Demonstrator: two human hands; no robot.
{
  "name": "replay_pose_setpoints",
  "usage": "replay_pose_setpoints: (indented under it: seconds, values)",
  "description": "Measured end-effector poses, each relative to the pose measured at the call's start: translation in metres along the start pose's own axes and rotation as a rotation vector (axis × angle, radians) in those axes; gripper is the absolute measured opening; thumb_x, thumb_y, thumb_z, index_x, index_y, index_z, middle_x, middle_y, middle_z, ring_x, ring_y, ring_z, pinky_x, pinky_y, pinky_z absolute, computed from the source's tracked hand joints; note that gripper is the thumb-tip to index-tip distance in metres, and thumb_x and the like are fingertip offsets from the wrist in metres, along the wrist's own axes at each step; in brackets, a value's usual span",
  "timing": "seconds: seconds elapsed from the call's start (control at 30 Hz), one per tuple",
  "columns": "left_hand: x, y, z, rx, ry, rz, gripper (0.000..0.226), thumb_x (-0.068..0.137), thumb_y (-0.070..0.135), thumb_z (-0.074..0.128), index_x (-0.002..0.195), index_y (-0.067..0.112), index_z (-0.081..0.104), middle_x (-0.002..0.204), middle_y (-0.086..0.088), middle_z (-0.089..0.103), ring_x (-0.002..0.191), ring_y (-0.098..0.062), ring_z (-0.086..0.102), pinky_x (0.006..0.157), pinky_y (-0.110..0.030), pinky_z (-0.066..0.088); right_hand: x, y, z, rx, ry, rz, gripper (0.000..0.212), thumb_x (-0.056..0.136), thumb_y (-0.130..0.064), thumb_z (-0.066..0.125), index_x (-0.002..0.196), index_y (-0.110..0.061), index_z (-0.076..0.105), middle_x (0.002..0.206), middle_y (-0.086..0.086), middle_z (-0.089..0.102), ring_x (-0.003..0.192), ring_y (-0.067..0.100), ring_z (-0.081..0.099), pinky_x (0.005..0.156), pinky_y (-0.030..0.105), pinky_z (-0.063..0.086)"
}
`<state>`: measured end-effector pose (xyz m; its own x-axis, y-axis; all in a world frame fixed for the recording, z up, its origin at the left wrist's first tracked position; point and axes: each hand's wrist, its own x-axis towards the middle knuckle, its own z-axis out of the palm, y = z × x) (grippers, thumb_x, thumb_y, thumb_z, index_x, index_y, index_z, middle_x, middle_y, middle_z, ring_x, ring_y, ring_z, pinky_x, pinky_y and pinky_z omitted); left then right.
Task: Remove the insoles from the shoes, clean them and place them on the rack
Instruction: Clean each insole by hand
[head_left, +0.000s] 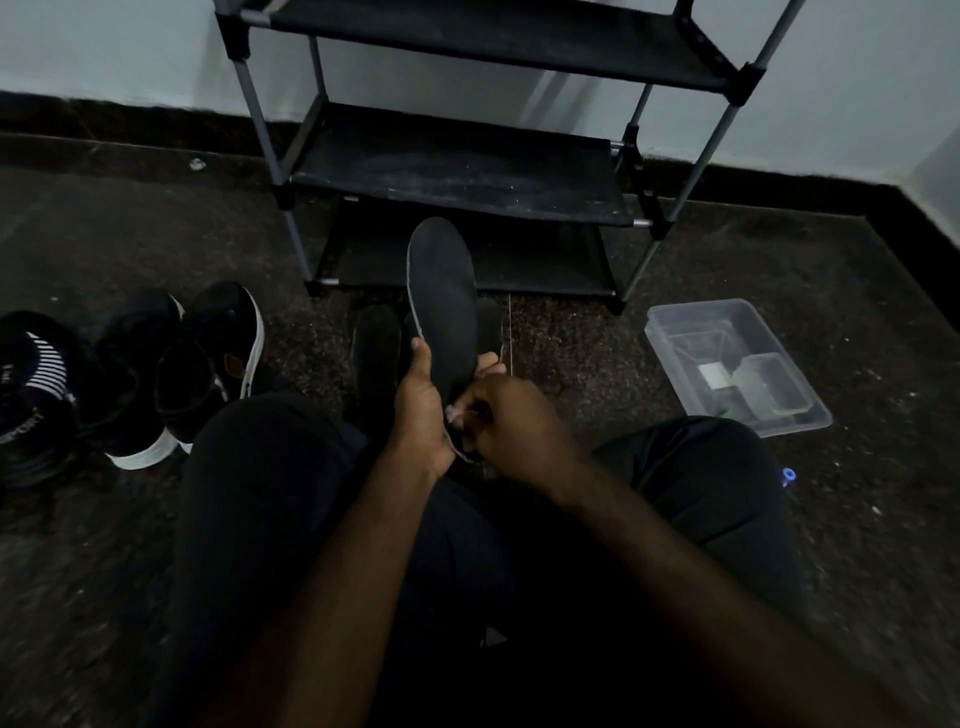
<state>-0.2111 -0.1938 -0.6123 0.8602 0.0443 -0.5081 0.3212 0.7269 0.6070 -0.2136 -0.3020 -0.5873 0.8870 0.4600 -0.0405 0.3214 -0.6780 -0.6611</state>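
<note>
Insole (444, 306) upright before rack (457, 176), heel edge clamped by both hands' fingers (423, 358).

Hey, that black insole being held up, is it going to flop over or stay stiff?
Probably fairly stiff: the insole stands upright, gripped only near its heel by the left hand. Likely light, since it looks thin. The right hand touches its heel edge.

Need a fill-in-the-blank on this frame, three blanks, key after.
1. The dark foam insole held upright is gripped at its heel end by ____ hands.
2. The clear plastic tub sits on the floor to the ____ of the black metal-framed shoe rack.
3. The black white-soled sneakers stand on the person's ____ side.

Missing words: both; right; left
</note>
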Motion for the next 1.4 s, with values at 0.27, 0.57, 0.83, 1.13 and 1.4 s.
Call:
replay_pose_setpoints:
  seconds: [0.27, 0.57, 0.83, 1.13, 1.4]
  values:
    - [-0.002, -0.009, 0.004, 0.074, -0.019, -0.020, 0.066, 0.097, 0.061, 0.033, 0.090, 0.008, 0.071, 0.087, -0.013, 0.074, 0.077, -0.021, 0.073, 0.065, -0.031, 0.057, 0.014, 0.003, -0.013, 0.193, 0.083, -0.054, 0.015, 0.085, -0.004, 0.065, 0.083, -0.017, 0.073, 0.079, -0.003, 0.071, 0.071, 0.009, 0.067, 0.072, 0.030, 0.057]
    - [0.001, 0.000, -0.001, 0.067, 0.022, 0.002, 0.074, 0.097, 0.063, 0.028, 0.107, 0.003, 0.070, 0.109, -0.017, 0.071, 0.098, -0.025, 0.069, 0.077, -0.036, 0.056, 0.005, 0.005, -0.013, -0.003, -0.105, -0.086, 0.019, 0.086, -0.002, 0.063, 0.086, -0.016, 0.076, 0.086, -0.007, 0.074, 0.082, 0.001, 0.067, 0.087, 0.024, 0.052]
    - [0.000, -0.001, 0.004, -0.007, -0.012, -0.018, 0.069, 0.099, 0.060, 0.027, 0.111, 0.006, 0.070, 0.116, -0.020, 0.068, 0.101, -0.025, 0.069, 0.082, -0.037, 0.055, 0.004, 0.008, -0.012, 0.066, -0.016, -0.179, 0.010, 0.082, -0.002, 0.067, 0.080, -0.009, 0.073, 0.085, 0.000, 0.070, 0.083, 0.010, 0.063, 0.081, 0.032, 0.051]
    - [0.002, -0.002, -0.002, -0.005, -0.017, 0.018, 0.064, 0.099, 0.058, 0.028, 0.118, 0.009, 0.065, 0.119, -0.017, 0.067, 0.106, -0.025, 0.067, 0.083, -0.036, 0.054, 0.013, 0.007, -0.010, -0.089, 0.048, -0.319, 0.025, 0.076, 0.013, 0.057, 0.079, -0.007, 0.071, 0.089, 0.007, 0.066, 0.082, 0.019, 0.063, 0.079, 0.034, 0.052]
    - [0.001, -0.002, 0.003, 0.040, -0.047, -0.020, 0.069, 0.099, 0.060, 0.025, 0.100, 0.006, 0.068, 0.098, -0.015, 0.073, 0.093, -0.022, 0.069, 0.076, -0.036, 0.056, -0.013, 0.012, -0.014, 0.145, -0.015, -0.194, 0.025, 0.079, 0.012, 0.058, 0.075, -0.010, 0.067, 0.080, -0.002, 0.071, 0.076, 0.008, 0.066, 0.073, 0.029, 0.056]
